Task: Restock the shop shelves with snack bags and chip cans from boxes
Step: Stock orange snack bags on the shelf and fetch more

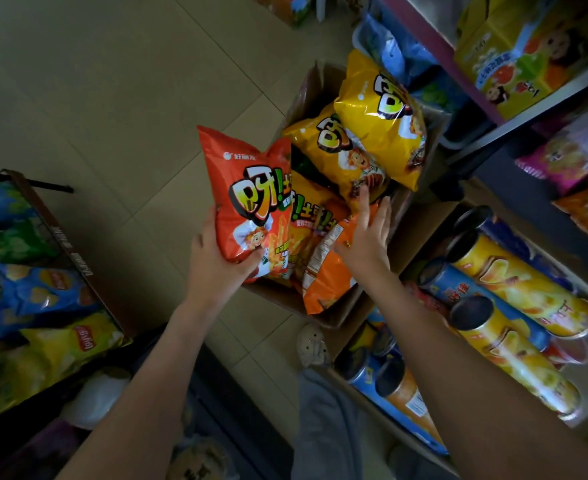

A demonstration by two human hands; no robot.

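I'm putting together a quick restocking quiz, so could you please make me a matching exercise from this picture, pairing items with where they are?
Items:
1. red snack bag
2. yellow snack bags
3. chip cans
4. right hand

Places:
A. lying on their sides at the right
B. held by the left hand
C. open, over an orange bag
D. piled in the cardboard box

Pairs: 1-B, 2-D, 3-A, 4-C

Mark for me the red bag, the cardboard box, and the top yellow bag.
red bag (247, 188): head view, on its printed front, above the left hand's grip.
cardboard box (322, 81): head view, on its far flap.
top yellow bag (379, 119): head view, mid front face.
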